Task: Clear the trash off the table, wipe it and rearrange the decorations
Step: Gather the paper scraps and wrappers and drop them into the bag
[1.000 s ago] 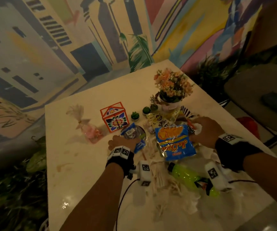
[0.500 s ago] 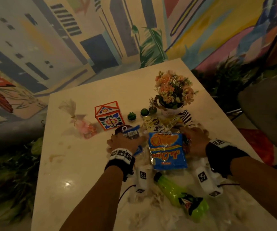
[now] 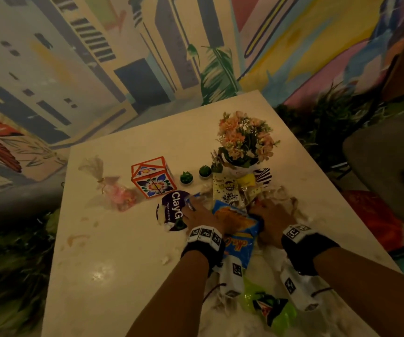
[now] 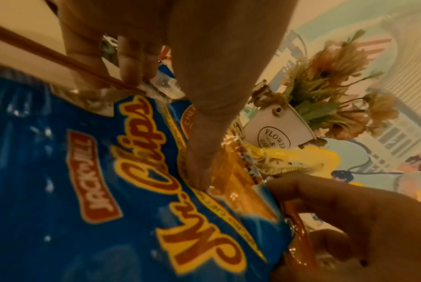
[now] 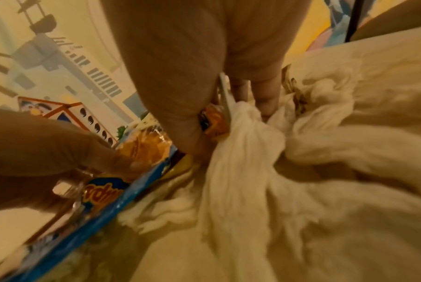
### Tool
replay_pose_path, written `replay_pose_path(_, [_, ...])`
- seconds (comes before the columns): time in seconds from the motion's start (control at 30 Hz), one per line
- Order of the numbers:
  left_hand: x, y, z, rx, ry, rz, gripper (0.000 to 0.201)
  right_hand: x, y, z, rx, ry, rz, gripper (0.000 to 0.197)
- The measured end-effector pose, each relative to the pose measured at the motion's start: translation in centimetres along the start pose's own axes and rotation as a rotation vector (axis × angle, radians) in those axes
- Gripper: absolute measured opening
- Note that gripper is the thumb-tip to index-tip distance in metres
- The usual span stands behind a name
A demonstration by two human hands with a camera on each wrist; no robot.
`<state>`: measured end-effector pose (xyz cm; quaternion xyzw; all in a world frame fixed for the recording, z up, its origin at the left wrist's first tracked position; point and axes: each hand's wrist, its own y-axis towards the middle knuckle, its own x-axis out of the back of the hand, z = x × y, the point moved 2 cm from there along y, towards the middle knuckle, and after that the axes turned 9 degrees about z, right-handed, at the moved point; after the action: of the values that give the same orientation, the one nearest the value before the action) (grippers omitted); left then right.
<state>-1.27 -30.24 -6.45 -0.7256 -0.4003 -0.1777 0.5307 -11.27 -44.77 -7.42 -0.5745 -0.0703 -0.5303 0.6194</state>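
The blue chip bag (image 4: 84,171) between the hands read "Mr. Chips" and "Jack 'n Jill"; the white flower pot (image 4: 276,131) beyond them read "FLOWER"; the purple round lid (image 3: 171,210) beside the left hand read "ClayG".

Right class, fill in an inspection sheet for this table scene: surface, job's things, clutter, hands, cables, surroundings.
Surface: pale table, stained and crumb-strewn.
Job's things: blue chip bag, green bottle, crumpled tissues, purple lid; decorations: flower pot, floral box, two small green plants.
Clutter: snack wrappers behind the bag.
Hands: left hand and right hand grip the chip bag's sides.
Cables: thin cords at the wrist cameras.
Surroundings: painted mural wall, chair.
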Motion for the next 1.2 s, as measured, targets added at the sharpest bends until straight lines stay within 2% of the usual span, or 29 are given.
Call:
replay_pose_path(0.1, [0.0,0.9,0.6,0.011,0.0,0.034,0.104,0.3,0.2,-0.4,0.031,0.175,-0.067,0.04])
replay_pose_path(0.17, [0.3,1.2,0.7,0.008,0.015,0.039,0.108,0.6,0.4,-0.5,0.029,0.258,-0.096,0.032])
replay_pose_path(0.27, [1.6,1.5,0.6,0.002,0.083,0.066,0.127,1.1,0.0,-0.5,0.017,0.306,-0.115,0.035])
replay_pose_path(0.37, [2.9,1.9,0.5,-0.062,0.249,0.155,0.15,1.6,0.0,-0.3,-0.008,0.398,-0.117,0.03])
replay_pose_path(0.47, [3.5,2.3,0.6,-0.107,0.331,0.216,0.149,2.0,0.2,0.1,-0.045,0.48,-0.157,0.026])
replay_pose_path(0.57, [3.3,2.6,0.7,-0.136,0.263,0.152,0.143,2.3,0.3,0.8,-0.074,0.606,-0.225,0.045])
replay_pose_path(0.63, [2.9,2.5,0.7,-0.171,0.125,0.086,0.129,2.3,0.4,1.3,-0.085,0.699,-0.213,0.074])
replay_pose_path(0.7, [2.5,2.5,1.1,-0.179,-0.055,0.034,0.117,2.5,0.5,1.7,-0.109,0.736,-0.191,0.089])
replay_pose_path(0.77, [2.5,2.1,1.2,-0.168,-0.195,0.038,0.119,2.5,0.7,1.9,-0.129,0.692,-0.164,0.086])
replay_pose_path(0.83, [2.6,1.7,1.2,-0.173,-0.291,0.07,0.098,2.6,0.7,2.3,-0.109,0.672,-0.157,0.07])
replay_pose_path(0.9, [2.8,1.7,1.1,-0.185,-0.294,0.126,0.077,2.7,0.6,2.5,-0.1,0.681,-0.178,0.061])
replay_pose_path(1.03, [3.6,1.8,1.6,-0.243,-0.261,0.171,0.055,3.2,-0.1,2.9,-0.059,0.71,-0.176,0.054])
replay_pose_path(1.13, [4.6,1.3,2.6,-0.31,-0.306,0.172,0.018,3.9,-0.8,2.9,-0.024,0.76,-0.207,0.046])
replay_pose_path(1.17, [5.0,1.0,3.0,-0.335,-0.307,0.161,0.013,4.2,-1.0,2.9,-0.009,0.767,-0.215,0.048])
replay_pose_path(1.2, [5.4,1.0,3.4,-0.359,-0.305,0.143,0.02,4.5,-1.2,2.9,-0.011,0.759,-0.214,0.05])
